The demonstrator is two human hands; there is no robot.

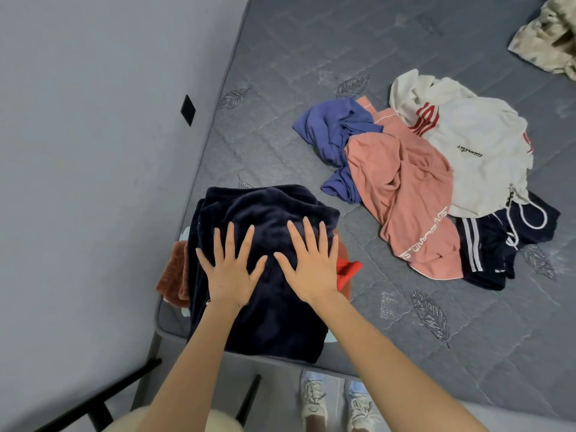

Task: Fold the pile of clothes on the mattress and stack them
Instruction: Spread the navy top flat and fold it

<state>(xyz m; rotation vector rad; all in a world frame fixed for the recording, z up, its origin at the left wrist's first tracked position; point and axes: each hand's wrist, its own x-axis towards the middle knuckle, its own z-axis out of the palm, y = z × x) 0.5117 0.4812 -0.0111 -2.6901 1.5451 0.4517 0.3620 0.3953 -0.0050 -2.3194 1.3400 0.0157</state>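
Both hands, left (229, 275) and right (307, 268), press flat with fingers spread wide, holding nothing, on the navy garment (265, 244) topping the stack. Beyond the fingertips, the unfolded pile (414, 182) waits. Uneven pressure could tip the stack off the mattress (280, 73) corner.

Both hands lie flat on top of the folded stack (268, 244), left hand (229, 269) beside right hand (310, 265), fingers spread, close together but apart. The stack sits at the near left corner of the mattress (389, 42), right by the wall (78, 151). Farther right and a bit deeper in lies the loose pile (420, 169), garments overlapping one another, well apart from the stack. One crumpled cloth (548, 32) sits alone at the far right corner. Below the mattress edge, two shoes (336, 400) stand on the floor, with a frame (103, 400) to their left.
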